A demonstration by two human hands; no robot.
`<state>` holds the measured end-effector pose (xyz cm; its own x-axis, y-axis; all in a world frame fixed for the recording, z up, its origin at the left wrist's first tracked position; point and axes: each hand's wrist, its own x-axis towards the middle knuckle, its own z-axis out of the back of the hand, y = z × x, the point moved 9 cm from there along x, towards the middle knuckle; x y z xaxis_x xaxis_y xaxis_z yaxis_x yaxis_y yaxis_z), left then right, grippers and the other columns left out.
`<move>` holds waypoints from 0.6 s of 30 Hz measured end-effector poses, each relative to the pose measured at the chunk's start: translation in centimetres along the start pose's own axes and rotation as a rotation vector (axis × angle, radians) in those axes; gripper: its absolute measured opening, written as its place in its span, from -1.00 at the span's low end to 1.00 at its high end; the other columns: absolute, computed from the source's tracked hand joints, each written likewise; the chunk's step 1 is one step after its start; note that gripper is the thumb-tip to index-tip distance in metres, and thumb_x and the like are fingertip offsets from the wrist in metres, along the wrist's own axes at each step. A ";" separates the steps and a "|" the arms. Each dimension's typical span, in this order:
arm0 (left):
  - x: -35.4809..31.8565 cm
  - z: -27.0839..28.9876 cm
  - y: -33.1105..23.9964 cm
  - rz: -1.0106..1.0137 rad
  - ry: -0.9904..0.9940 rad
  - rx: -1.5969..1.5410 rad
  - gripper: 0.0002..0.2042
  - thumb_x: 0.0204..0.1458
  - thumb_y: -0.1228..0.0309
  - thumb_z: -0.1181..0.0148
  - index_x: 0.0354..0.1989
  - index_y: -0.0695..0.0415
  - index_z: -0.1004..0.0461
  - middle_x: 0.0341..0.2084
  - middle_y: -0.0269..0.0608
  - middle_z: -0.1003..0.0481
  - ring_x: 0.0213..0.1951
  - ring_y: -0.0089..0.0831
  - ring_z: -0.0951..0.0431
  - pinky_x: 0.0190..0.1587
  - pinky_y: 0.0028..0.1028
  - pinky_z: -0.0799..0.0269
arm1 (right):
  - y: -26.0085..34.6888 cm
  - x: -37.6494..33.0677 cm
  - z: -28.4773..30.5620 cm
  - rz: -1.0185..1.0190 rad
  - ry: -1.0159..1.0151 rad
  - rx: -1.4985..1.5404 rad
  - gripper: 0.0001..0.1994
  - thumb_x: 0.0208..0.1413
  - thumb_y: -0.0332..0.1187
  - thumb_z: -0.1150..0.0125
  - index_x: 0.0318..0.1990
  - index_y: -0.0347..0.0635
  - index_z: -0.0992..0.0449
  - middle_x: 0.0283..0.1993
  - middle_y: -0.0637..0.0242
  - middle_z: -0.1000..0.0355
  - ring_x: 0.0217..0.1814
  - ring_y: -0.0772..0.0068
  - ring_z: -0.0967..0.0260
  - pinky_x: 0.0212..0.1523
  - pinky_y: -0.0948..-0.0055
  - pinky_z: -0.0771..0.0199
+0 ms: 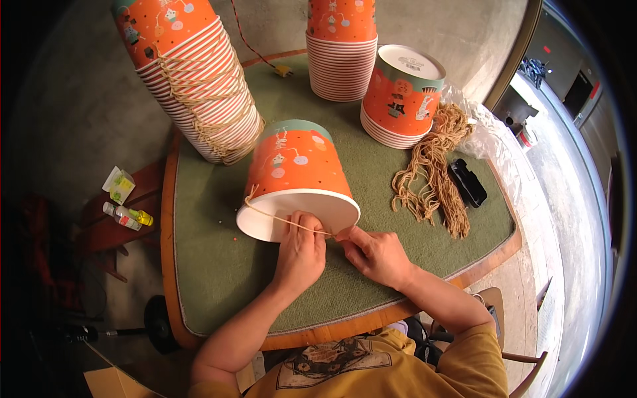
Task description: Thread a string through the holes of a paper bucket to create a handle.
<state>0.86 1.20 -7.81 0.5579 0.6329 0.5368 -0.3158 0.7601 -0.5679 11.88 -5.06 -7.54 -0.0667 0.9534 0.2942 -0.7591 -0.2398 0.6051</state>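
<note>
- The left hand (pixel 300 252) pinches a tan string (pixel 282 217) against the near rim of the orange paper bucket (pixel 296 179); its grip is clenched on that cord.
- The right hand (pixel 377 253) has its fingertips closed on the string's right end, just at the rim; whether it also touches the rim is hard to tell from this angle.
- The bucket lies on its side in the middle of the green desk (pixel 219 265), open mouth toward the person, the string stretched across the mouth from a hole on the left.
- A good pull likely means keeping the cord taut and level, with the bucket steady.
- A bundle of loose strings (pixel 434 174) lies to the right, with stacked buckets (pixel 199 86) at the far left.
</note>
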 end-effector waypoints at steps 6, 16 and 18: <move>0.1 -0.1 -0.1 0.016 -0.002 0.062 -0.81 -0.01 0.68 -0.08 -0.29 0.23 -0.21 -0.37 0.03 -0.30 -0.25 0.03 -0.35 -0.14 -0.08 -0.29 | 0.4 0.0 -0.6 0.059 0.047 -0.011 -0.78 0.05 -0.45 -0.21 -0.12 -0.07 -0.48 -0.39 0.24 -0.53 -0.44 0.12 -0.51 -0.41 0.26 -0.55; 0.3 -0.7 -0.8 0.015 0.080 0.205 -0.82 -0.08 0.62 -0.08 -0.31 0.25 -0.24 -0.36 0.05 -0.33 -0.24 0.02 -0.36 -0.13 -0.10 -0.32 | 1.0 0.0 -1.2 0.180 0.086 -0.062 -0.75 0.02 -0.42 -0.20 -0.09 -0.06 -0.46 -0.43 0.25 -0.53 -0.43 0.15 -0.52 -0.44 0.21 -0.54; 0.3 -0.7 -1.0 -0.001 0.080 0.224 -0.81 -0.09 0.61 -0.09 -0.30 0.26 -0.25 -0.35 0.06 -0.33 -0.23 0.02 -0.36 -0.12 -0.10 -0.32 | 0.9 0.0 -1.5 0.184 0.104 -0.065 -0.75 0.03 -0.41 -0.20 -0.09 -0.05 -0.46 -0.43 0.24 -0.53 -0.43 0.13 -0.52 -0.44 0.19 -0.53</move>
<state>1.88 0.50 -7.51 0.6148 0.6252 0.4808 -0.4726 0.7801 -0.4100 10.23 -5.04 -8.06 -0.2719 0.9093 0.3151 -0.7678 -0.4024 0.4986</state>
